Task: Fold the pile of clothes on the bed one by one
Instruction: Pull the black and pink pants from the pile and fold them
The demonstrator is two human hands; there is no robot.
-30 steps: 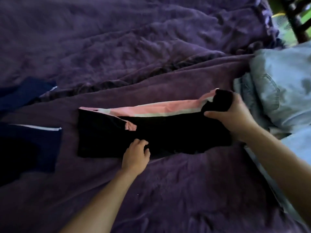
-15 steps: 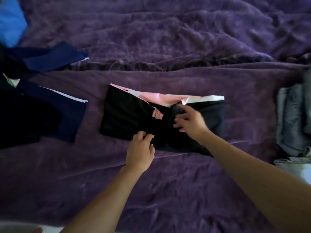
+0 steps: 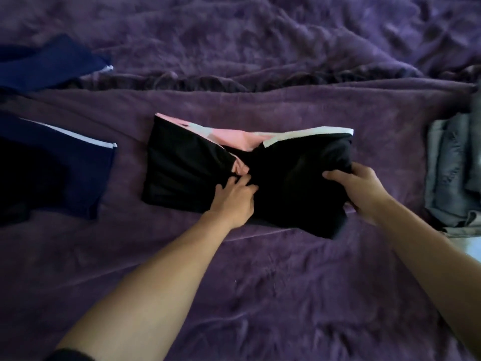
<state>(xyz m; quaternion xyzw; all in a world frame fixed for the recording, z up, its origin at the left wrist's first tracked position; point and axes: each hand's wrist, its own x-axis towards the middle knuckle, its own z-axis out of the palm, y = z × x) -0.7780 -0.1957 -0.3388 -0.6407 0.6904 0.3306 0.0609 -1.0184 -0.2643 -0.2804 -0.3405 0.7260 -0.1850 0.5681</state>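
Nearest to the camera, two bare forearms are reaching forward over the bed (image 3: 260, 295), which is carrying a wrinkled purple cover. The left hand (image 3: 235, 198) is resting on the middle of the black garment (image 3: 187, 173). Its fingers (image 3: 244, 182) are lying a little apart on the cloth and pressing it down just below a small pink patch. The right hand (image 3: 361, 188) is gripping the right end of the same garment: the thumb is lying on top and the other fingers are going under the edge, so they are clamped on the fabric.

The black garment is lying across the centre of the bed, between the two hands and to the left of them, with a pink and white band running along its far edge.

Well apart on the left, a navy garment (image 3: 86, 168) with a white stripe is lying flat. On the right edge, jeans (image 3: 453, 173) are sitting in a folded pile. Farther back on the left, another navy cloth (image 3: 52, 63) is lying on the cover.
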